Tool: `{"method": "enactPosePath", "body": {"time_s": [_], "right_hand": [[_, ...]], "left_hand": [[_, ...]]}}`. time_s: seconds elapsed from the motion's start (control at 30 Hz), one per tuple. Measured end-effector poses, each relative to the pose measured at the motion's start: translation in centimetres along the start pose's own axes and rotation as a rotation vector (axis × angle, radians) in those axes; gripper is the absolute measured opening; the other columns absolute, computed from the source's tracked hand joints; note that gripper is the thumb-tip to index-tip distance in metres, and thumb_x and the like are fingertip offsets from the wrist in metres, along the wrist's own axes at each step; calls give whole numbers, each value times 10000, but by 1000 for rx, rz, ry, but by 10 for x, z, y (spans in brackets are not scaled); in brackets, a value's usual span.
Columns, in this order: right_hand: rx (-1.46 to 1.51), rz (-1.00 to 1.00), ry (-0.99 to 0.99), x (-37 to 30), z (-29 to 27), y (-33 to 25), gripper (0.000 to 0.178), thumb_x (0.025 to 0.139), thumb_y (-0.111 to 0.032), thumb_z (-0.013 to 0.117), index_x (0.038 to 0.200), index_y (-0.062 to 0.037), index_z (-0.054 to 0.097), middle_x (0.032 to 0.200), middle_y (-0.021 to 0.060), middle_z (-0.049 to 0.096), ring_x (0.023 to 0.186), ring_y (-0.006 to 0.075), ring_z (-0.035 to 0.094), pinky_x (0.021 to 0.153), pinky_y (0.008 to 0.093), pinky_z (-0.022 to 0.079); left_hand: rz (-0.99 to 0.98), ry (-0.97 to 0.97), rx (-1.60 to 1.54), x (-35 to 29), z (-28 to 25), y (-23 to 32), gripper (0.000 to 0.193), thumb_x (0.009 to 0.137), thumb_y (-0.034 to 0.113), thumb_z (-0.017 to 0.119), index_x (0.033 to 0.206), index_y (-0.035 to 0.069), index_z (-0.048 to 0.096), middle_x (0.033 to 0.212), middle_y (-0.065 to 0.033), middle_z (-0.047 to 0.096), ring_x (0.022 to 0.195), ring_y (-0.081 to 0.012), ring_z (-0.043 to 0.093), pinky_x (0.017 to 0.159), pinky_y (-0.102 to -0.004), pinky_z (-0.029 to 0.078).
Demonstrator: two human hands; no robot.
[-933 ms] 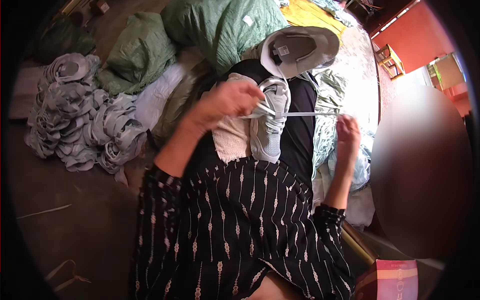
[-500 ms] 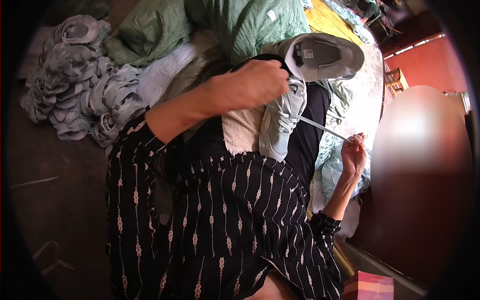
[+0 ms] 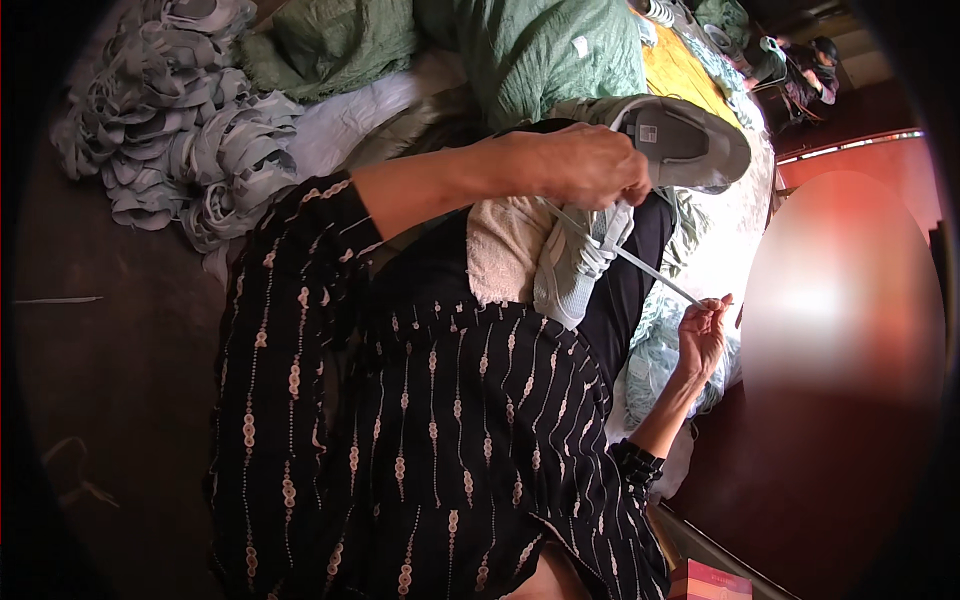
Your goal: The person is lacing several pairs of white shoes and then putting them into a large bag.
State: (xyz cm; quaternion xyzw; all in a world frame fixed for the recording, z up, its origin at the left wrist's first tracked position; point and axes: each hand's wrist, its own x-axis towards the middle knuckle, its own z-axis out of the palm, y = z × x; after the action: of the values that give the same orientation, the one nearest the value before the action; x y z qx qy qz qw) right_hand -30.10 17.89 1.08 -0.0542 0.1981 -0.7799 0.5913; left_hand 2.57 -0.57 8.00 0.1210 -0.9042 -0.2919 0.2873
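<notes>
On my lap lies a pale grey-blue sneaker (image 3: 571, 278), its toe toward me, beside a cream cloth (image 3: 500, 252). My left hand (image 3: 597, 165) is closed over the upper part of its lacing; what its fingertips grip is hidden. My right hand (image 3: 704, 335) is off to the right, pinching the end of a light flat shoelace (image 3: 655, 273). This lace runs taut from the sneaker's eyelets. Just beyond my left hand a grey-lined shoe opening (image 3: 685, 135) faces up; whether it belongs to the same sneaker I cannot tell.
Stacked grey shoe pieces (image 3: 150, 120) stand at the far left. Green sacks (image 3: 545, 60) lie ahead, with a yellow sheet (image 3: 690, 75) behind. Light blue bundles (image 3: 655, 365) sit by my right hand. A red box (image 3: 708, 580) is at the lower right; another person (image 3: 815, 75) is far off.
My left hand has moved right, down onto the sneaker's lacing. My right hand still holds the lace end taut. The whole view has shifted slightly.
</notes>
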Motion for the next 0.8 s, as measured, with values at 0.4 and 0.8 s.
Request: {"method": "enactPosePath", "body": {"time_s": [0.4, 0.8], "right_hand": [[33, -157, 45, -7, -22, -93, 199, 855, -43, 565, 1049, -29, 605, 889, 106, 632, 830, 182, 582, 711, 294, 465], [-236, -421, 200, 0, -105, -258, 92, 832, -64, 597, 909, -26, 630, 876, 161, 656, 832, 263, 637, 809, 391, 523]], "left_hand": [[101, 83, 442, -43, 25, -11, 111, 707, 26, 592, 803, 75, 562, 788, -58, 536, 863, -238, 554, 765, -350, 447], [-523, 3, 146, -76, 54, 2, 282, 871, 177, 558, 1095, 31, 468, 777, -163, 623, 776, -331, 619, 631, -436, 455]]}}
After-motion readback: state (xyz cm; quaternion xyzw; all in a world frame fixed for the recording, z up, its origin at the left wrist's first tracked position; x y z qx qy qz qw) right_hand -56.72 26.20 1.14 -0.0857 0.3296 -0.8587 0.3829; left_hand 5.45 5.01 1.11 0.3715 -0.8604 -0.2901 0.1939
